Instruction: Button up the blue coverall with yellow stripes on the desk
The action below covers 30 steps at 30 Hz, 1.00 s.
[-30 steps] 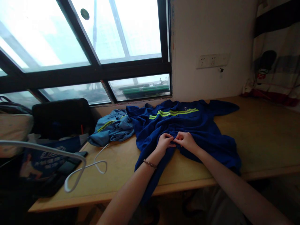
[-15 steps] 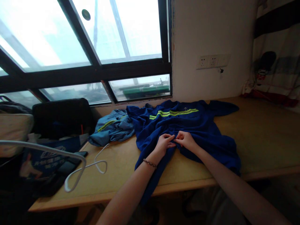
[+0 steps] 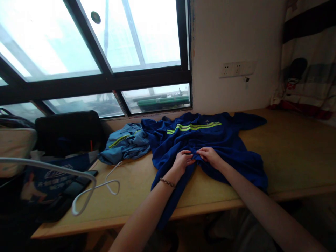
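A dark blue work jacket (image 3: 210, 138) with yellow-green stripes lies spread and wrinkled on the wooden table (image 3: 136, 196). One part of it hangs over the front edge. My left hand (image 3: 183, 161) wears a bead bracelet at the wrist and has its fingers closed on the jacket's near edge. Just to its right, my right hand (image 3: 209, 155) pinches the same edge between thumb and fingers. A small gap separates the two hands, with blue cloth between them. Any small fastener at the fingertips is too small to make out.
A crumpled lighter blue garment (image 3: 126, 143) lies left of the jacket. A white cable (image 3: 94, 185) loops over the table's left side, near a dark phone-like object (image 3: 91, 172) and a printed blue bag (image 3: 52, 182). Behind are a window and wall sockets (image 3: 237, 69).
My right hand has shifted slightly right, widening the gap between my fingertips. The left hand stays nearly in place, and the jacket lies almost the same.
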{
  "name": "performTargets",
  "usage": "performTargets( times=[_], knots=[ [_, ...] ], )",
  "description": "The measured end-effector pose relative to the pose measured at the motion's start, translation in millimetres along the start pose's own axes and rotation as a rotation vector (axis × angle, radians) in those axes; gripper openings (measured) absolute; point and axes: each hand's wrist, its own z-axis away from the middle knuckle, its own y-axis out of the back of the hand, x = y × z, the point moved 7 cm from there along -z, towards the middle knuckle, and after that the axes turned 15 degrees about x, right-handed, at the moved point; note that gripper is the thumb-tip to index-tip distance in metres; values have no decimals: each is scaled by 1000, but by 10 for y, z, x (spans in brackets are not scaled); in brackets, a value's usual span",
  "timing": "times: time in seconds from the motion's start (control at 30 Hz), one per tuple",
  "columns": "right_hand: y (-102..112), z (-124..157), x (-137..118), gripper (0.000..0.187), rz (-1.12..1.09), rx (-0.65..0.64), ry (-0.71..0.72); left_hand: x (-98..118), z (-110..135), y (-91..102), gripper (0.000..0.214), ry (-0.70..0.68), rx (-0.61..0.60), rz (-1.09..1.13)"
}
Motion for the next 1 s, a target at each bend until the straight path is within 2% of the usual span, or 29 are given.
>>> performTargets(
  times=[0.23, 0.47, 0.57, 0.67, 0.77, 0.87, 0.93, 1.0],
  knots=[
    [-22, 29, 49, 35, -13, -39, -65, 24, 1, -9, 28, -92, -28, -74],
    [-63, 49, -1, 37, 94, -114, 24, 86, 43, -65, 29, -176, -109, -135],
    [-37, 42, 46, 35, 43, -129, -54, 123, 59, -119, 31, -238, -176, -178],
    [-45, 61, 80, 32, -45, -211, -157, 145, 71, -192, 31, -328, -285, -259],
    [-71, 67, 72, 30, -61, -263, -187, 149, 79, -229, 28, -436, -349, -388],
    [-59, 59, 19, 33, 109, -188, -80, 251, 137, -200, 22, -694, -230, -566],
    [-5, 124, -87, 33, 297, -91, 99, 332, 257, -185, 27, -885, -123, -657],
    [78, 314, -221, 34, 491, -18, 328, 335, 409, -188, 46, -977, -95, -718]
  ],
)
